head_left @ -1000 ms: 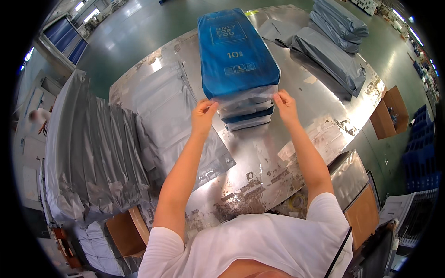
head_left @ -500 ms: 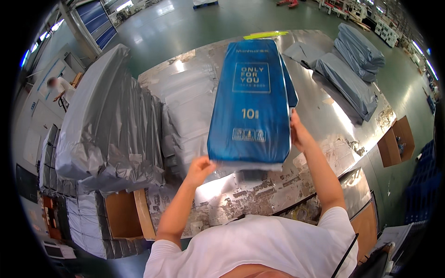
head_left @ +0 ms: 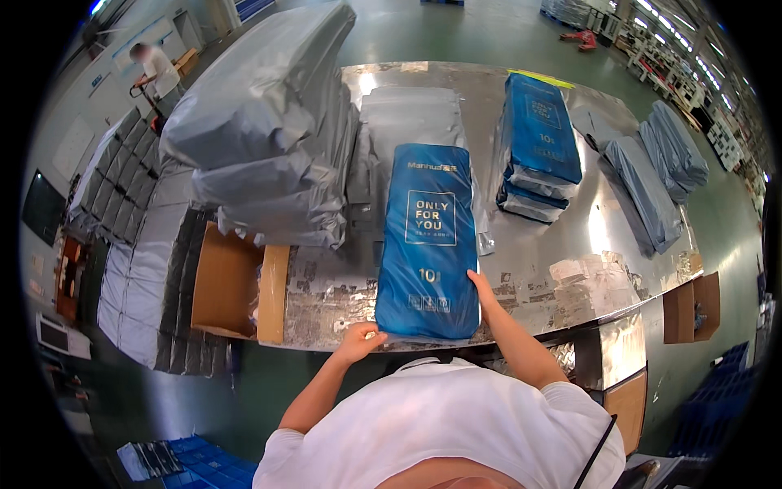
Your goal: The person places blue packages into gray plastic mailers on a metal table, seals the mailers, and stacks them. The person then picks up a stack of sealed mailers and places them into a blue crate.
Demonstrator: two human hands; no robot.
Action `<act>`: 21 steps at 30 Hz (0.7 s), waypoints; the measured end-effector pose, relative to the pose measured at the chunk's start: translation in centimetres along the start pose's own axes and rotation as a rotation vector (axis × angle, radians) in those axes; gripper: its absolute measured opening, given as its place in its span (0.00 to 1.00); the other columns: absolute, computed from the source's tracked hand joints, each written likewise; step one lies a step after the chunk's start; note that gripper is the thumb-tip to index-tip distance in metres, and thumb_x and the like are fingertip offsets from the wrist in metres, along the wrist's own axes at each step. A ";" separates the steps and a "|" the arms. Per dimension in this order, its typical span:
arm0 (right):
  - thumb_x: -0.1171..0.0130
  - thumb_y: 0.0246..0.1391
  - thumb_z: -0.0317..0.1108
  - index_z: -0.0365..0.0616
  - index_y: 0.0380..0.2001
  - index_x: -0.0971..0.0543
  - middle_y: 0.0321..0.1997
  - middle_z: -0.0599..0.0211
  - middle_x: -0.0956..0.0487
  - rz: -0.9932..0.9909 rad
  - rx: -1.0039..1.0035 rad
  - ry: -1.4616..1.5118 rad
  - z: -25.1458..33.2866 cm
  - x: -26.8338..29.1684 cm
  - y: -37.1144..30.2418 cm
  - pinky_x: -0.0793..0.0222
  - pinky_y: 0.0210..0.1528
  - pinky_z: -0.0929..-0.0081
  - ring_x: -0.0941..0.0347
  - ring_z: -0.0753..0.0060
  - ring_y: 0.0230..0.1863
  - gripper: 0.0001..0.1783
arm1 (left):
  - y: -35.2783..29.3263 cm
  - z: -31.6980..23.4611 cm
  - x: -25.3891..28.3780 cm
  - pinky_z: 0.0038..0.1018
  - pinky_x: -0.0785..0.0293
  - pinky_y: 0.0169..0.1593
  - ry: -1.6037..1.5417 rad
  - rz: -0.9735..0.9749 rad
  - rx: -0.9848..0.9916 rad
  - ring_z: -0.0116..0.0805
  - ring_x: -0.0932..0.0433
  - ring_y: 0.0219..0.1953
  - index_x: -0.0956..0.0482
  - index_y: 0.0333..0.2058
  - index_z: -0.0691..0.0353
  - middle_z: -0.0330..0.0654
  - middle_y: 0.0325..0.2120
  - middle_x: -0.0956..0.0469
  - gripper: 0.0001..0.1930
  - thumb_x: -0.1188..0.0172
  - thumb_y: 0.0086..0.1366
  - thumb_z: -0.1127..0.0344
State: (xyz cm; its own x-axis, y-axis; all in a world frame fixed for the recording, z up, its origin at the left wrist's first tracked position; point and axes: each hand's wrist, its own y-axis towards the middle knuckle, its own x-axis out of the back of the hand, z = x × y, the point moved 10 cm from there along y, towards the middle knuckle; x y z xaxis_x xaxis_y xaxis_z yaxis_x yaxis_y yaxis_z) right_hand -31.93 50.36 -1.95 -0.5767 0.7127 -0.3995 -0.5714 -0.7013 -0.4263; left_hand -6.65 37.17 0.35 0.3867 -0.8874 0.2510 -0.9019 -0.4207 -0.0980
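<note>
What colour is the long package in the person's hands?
Blue with white print, seen in the head view: the package.

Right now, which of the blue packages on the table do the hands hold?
The single long blue package lying at the table's near edge: the left hand grips its near corner, the right hand its side. The other blue packages sit stacked farther back, untouched.
</note>
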 end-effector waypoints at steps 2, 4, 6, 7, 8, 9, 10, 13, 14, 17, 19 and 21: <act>0.49 0.53 0.42 0.40 0.55 0.39 0.51 0.58 0.32 -0.086 0.114 -0.259 -2.7 2.7 1.4 0.37 0.51 0.71 0.34 0.66 0.50 0.29 | -0.8 3.8 -1.0 0.24 0.36 0.27 0.063 0.104 0.140 0.26 0.31 0.22 0.25 0.18 0.66 0.39 0.19 0.25 0.11 0.46 0.55 0.65; 0.51 0.54 0.46 0.37 0.51 0.35 0.51 0.58 0.31 -0.112 0.271 -0.529 -1.7 3.5 2.4 0.39 0.52 0.73 0.34 0.67 0.50 0.27 | -1.6 5.5 2.1 0.25 0.34 0.28 -0.281 -0.098 0.196 0.26 0.29 0.23 0.24 0.18 0.66 0.40 0.20 0.24 0.12 0.48 0.56 0.66; 0.52 0.55 0.48 0.38 0.53 0.37 0.52 0.58 0.31 -0.157 0.459 -0.947 0.4 4.0 3.2 0.40 0.52 0.73 0.34 0.67 0.50 0.29 | -0.9 9.1 6.0 0.24 0.32 0.36 -0.531 -0.439 0.229 0.27 0.27 0.28 0.23 0.29 0.69 0.41 0.25 0.23 0.16 0.54 0.60 0.62; 0.53 0.56 0.48 0.39 0.53 0.37 0.51 0.58 0.31 -0.126 0.347 -0.725 0.3 3.5 3.3 0.39 0.52 0.73 0.34 0.67 0.50 0.29 | 0.8 4.5 6.2 0.27 0.34 0.47 -0.372 -0.408 0.189 0.34 0.27 0.42 0.26 0.40 0.68 0.44 0.39 0.25 0.19 0.56 0.61 0.58; 0.54 0.56 0.49 0.39 0.54 0.38 0.51 0.58 0.31 -0.077 0.245 -0.506 1.0 1.0 3.1 0.39 0.52 0.72 0.34 0.67 0.50 0.29 | 2.8 5.9 6.2 0.28 0.41 0.54 -0.371 -0.426 0.182 0.36 0.33 0.50 0.31 0.48 0.68 0.45 0.47 0.30 0.22 0.56 0.62 0.56; 0.55 0.57 0.49 0.40 0.54 0.38 0.51 0.59 0.31 -0.050 0.146 -0.284 0.9 0.0 2.8 0.39 0.52 0.72 0.35 0.67 0.51 0.29 | 4.9 5.1 5.1 0.28 0.44 0.56 -0.299 -0.367 0.115 0.35 0.36 0.53 0.37 0.53 0.67 0.46 0.51 0.33 0.26 0.58 0.64 0.53; 0.56 0.57 0.49 0.40 0.54 0.39 0.51 0.59 0.31 -0.058 0.062 -0.233 -0.2 0.6 3.0 0.39 0.52 0.72 0.35 0.68 0.50 0.28 | 6.1 5.2 3.2 0.28 0.43 0.56 -0.337 -0.333 0.129 0.35 0.35 0.52 0.37 0.53 0.67 0.46 0.50 0.33 0.26 0.60 0.65 0.51; 0.57 0.58 0.49 0.42 0.55 0.39 0.50 0.61 0.31 -0.074 -0.089 -0.152 -3.1 1.8 3.4 0.39 0.52 0.71 0.34 0.69 0.50 0.28 | 7.9 6.1 -0.2 0.28 0.44 0.57 -0.424 -0.217 0.172 0.36 0.36 0.52 0.40 0.55 0.67 0.47 0.51 0.34 0.28 0.64 0.66 0.49; 0.58 0.58 0.49 0.41 0.54 0.39 0.49 0.62 0.31 -0.086 -0.069 -0.181 -2.9 1.2 1.6 0.38 0.51 0.71 0.34 0.70 0.49 0.27 | 6.8 6.6 -0.8 0.28 0.46 0.58 -0.443 -0.158 0.185 0.37 0.37 0.54 0.42 0.55 0.68 0.48 0.52 0.36 0.28 0.66 0.67 0.50; 0.58 0.57 0.51 0.41 0.49 0.34 0.45 0.63 0.29 -0.158 -0.016 -0.331 -3.9 3.5 -3.3 0.35 0.47 0.73 0.32 0.72 0.46 0.26 | 1.3 5.9 -2.9 0.29 0.45 0.58 -0.393 -0.036 0.230 0.40 0.38 0.55 0.43 0.55 0.70 0.51 0.53 0.37 0.29 0.68 0.67 0.50; 0.58 0.57 0.53 0.41 0.43 0.30 0.41 0.64 0.27 -0.201 -0.083 -0.401 -5.4 6.1 -5.8 0.33 0.42 0.75 0.30 0.73 0.41 0.26 | -2.1 5.3 -3.0 0.30 0.38 0.52 -0.341 0.004 0.276 0.38 0.32 0.49 0.36 0.50 0.71 0.51 0.47 0.31 0.28 0.68 0.67 0.49; 0.58 0.56 0.55 0.41 0.37 0.27 0.36 0.65 0.25 -0.171 -0.274 -0.455 -6.6 9.3 -6.0 0.31 0.34 0.77 0.28 0.74 0.34 0.26 | -4.8 7.2 -1.9 0.30 0.30 0.45 -0.461 0.018 0.354 0.36 0.25 0.42 0.28 0.42 0.71 0.50 0.38 0.25 0.30 0.68 0.67 0.48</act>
State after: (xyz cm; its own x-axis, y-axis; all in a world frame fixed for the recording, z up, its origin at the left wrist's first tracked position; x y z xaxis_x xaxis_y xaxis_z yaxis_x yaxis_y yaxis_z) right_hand -30.03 61.26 -8.44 -0.7179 0.6937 0.0590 -0.5411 -0.5027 -0.6741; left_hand -1.69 39.49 -6.64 0.4874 -0.8520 -0.1911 -0.8205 -0.3721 -0.4339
